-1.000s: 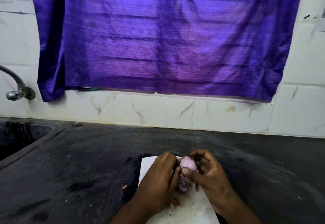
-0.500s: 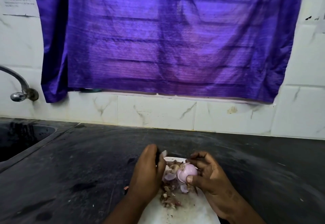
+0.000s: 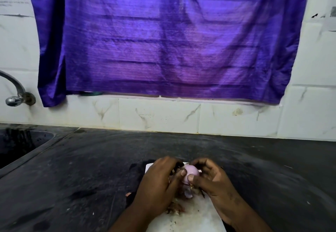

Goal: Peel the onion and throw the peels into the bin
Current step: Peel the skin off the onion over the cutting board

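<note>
A: Where is the onion (image 3: pixel 191 172)?
B: Pinched between both hands, just above the board (image 3: pixel 197 220). Pale pink, mostly bare of skin.
A: And the left hand (image 3: pixel 160 182)?
B: Curled round the onion's left side, thumb laid on the front.
A: And the right hand (image 3: pixel 213 180)?
B: Gripping from the right, thumb pressed on the front just beside the left thumb, fingers arched over the top.
A: Any peels (image 3: pixel 175 209)?
B: Heaped on the board just below the grip, near the left wrist. Also a pale piece (image 3: pixel 188 194) right under the onion.
A: And around the grip?
B: Dark counter (image 3: pixel 81 168) beneath the board. Sink (image 3: pixel 20 142) well off to the left, tap (image 3: pixel 14 98) above. Purple curtain (image 3: pixel 163 40) on the tiled wall beyond.
</note>
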The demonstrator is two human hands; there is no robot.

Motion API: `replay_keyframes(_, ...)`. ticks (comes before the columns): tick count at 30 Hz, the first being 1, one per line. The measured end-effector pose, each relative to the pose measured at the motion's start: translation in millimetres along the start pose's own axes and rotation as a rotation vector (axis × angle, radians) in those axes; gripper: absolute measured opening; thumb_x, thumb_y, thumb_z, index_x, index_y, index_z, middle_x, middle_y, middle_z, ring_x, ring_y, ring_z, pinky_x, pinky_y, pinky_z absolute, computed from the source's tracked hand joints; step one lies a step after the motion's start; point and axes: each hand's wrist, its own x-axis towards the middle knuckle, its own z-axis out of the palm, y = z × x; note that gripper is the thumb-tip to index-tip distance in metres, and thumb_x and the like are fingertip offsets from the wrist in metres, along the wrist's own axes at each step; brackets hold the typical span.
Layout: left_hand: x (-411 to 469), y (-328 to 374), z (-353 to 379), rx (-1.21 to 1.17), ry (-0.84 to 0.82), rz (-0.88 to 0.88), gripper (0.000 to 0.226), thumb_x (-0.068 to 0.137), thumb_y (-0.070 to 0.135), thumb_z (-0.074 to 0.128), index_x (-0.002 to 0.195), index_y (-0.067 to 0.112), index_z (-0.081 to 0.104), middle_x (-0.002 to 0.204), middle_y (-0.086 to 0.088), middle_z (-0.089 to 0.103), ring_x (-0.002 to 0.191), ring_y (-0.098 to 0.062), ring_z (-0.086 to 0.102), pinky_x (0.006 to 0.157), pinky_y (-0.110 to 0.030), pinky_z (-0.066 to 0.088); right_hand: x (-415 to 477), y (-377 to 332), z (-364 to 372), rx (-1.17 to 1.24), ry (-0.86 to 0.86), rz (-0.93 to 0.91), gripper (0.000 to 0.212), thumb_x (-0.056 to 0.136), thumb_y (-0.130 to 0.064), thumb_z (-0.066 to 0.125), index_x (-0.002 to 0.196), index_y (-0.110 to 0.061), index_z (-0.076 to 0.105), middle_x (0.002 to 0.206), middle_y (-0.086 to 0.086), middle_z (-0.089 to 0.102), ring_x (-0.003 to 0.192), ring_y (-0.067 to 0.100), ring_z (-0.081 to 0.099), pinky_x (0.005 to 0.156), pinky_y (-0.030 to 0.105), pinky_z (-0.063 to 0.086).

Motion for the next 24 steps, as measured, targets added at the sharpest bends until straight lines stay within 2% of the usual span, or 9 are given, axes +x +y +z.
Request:
replay_keyframes(2,-0.1,-0.7,0.9,0.029,-0.029,0.008,0.023,0.106,0.048,0.039,0.105,0.034,0.057,0.098,0.019,0.058,0.095,-0.003,0.054,0.083,-0.029,0.045,0.4,-0.5,0.3,-0.010,-0.004,-0.004,0.040,0.064,-0.022,0.090,0.100,-0.018,0.074,0.107,0.015,0.077,0.092,0.031,0.075,0.083,0.058,0.058)
replay_keyframes(6,-0.4,2.8,0.9,0.021,-0.048,0.023,0.027,0.109,0.042,0.037,0.095,0.027,0.054,0.091,0.014,0.056,0.087,-0.010,0.053,0.079,-0.037,0.046,1.3,-1.3,0.4,-0.041,-0.004,-0.014,0.040,0.057,-0.029,0.092,0.093,-0.023,0.077,0.100,0.012,0.079,0.086,0.030,0.077,0.076,0.052,0.058)
replay_keyframes(11,0.2,9.7,-3.2,-0.022,-0.099,0.023,0.031,0.106,0.040,0.040,0.087,0.021,0.056,0.089,0.009,0.063,0.087,-0.015,0.057,0.079,-0.039,0.048,1.0,-2.5,-1.9,-0.074,0.014,-0.051,0.051,0.052,-0.027,0.092,0.097,-0.010,0.075,0.096,0.014,0.081,0.084,0.032,0.078,0.077,0.057,0.058)
replay_keyframes(14,0.5,14.6,-5.2,0.027,-0.083,0.061,0.040,0.096,0.051,0.038,0.086,0.016,0.056,0.089,0.005,0.061,0.085,-0.016,0.053,0.078,-0.033,0.043,2.4,-0.4,-4.5,-0.080,0.013,-0.083,0.050,0.050,-0.021,0.092,0.095,-0.008,0.075,0.097,0.014,0.081,0.087,0.030,0.078,0.073,0.040,0.065)
replay_keyframes(16,-0.1,12.9,-2.9,0.043,-0.058,0.057,0.037,0.100,0.048,0.038,0.087,0.018,0.055,0.088,0.007,0.059,0.083,-0.013,0.051,0.074,-0.027,0.038,3.6,2.1,-5.8,-0.079,0.005,-0.095,0.041,0.053,-0.011,0.090,0.092,-0.011,0.077,0.097,0.013,0.081,0.086,0.027,0.078,0.070,0.033,0.064)
replay_keyframes(18,-0.8,10.4,-0.8,0.051,-0.036,0.041,0.033,0.103,0.045,0.038,0.088,0.020,0.055,0.086,0.009,0.057,0.081,-0.011,0.049,0.072,-0.022,0.033,4.5,2.1,-5.8,-0.085,-0.002,-0.106,0.039,0.055,-0.008,0.089,0.092,-0.016,0.079,0.098,0.012,0.080,0.087,0.026,0.078,0.071,0.033,0.063)
replay_keyframes(20,-0.5,8.7,-0.1,0.045,-0.032,0.031,0.033,0.103,0.046,0.038,0.089,0.021,0.056,0.086,0.011,0.057,0.081,-0.009,0.050,0.072,-0.020,0.033,4.4,0.8,-4.9,-0.092,-0.011,-0.115,0.042,0.053,-0.015,0.091,0.093,-0.021,0.079,0.101,0.010,0.080,0.091,0.026,0.078,0.073,0.034,0.063)
replay_keyframes(22,-0.2,7.0,0.1,0.032,-0.030,0.003,0.029,0.102,0.045,0.041,0.089,0.023,0.055,0.085,0.014,0.057,0.081,-0.003,0.048,0.072,-0.016,0.034,3.2,0.7,-5.1,-0.089,-0.017,-0.121,0.044,0.052,-0.015,0.091,0.094,-0.019,0.078,0.101,0.009,0.080,0.092,0.026,0.078,0.073,0.033,0.063)
replay_keyframes(24,-0.3,2.1,0.5,0.020,-0.010,-0.039,0.020,0.104,0.039,0.047,0.090,0.026,0.055,0.084,0.017,0.056,0.080,0.001,0.049,0.071,-0.009,0.035,2.0,1.9,-6.5,-0.074,-0.029,-0.120,0.049,0.053,-0.004,0.090,0.099,-0.012,0.075,0.102,0.009,0.080,0.094,0.027,0.078,0.073,0.030,0.062)
